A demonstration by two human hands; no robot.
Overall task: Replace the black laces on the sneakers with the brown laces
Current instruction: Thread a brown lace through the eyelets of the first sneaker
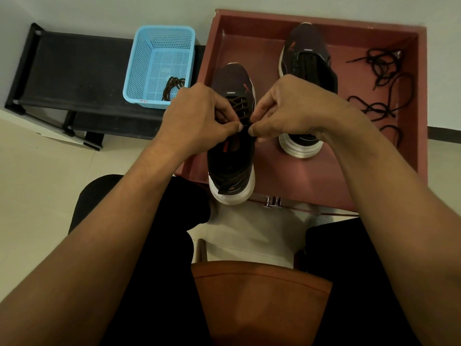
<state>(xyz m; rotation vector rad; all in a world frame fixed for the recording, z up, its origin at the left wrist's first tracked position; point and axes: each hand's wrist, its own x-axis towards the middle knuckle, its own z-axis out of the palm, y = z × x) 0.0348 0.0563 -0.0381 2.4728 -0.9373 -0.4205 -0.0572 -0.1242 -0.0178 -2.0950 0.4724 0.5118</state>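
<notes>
Nearest the camera, two bare forearms reach out over a brown seat [259,295] and dark-trousered knees to meet above the near sneaker [232,166]. The left hand [199,116] and right hand [287,108] are both curled, each thumb pressed against its forefinger. The two pinches almost touch over the top of the lacing, and they seem to grip the ends of the brown lace [240,106], though the ends themselves are hidden. The lace crosses the eyelets in several rows just beyond the fingertips, toward the toe. The coming move probably turns on this: the sneaker's long axis runs straight away from the person, heel overhanging the near edge of the red-brown tray [421,96] and toe pointing at its far edge. The hands flank the tongue left and right, neither one nearer. This shoe looks close to laced, likely at the last eyelets or the knot. The far sneaker [309,53] stands toward the far edge, and I cannot tell whether it holds any lace. The black laces [379,66] lie loose along the right edge. Left of the tray, a blue basket [159,46] on a black rack [74,71] holds another brown lace [172,87].
</notes>
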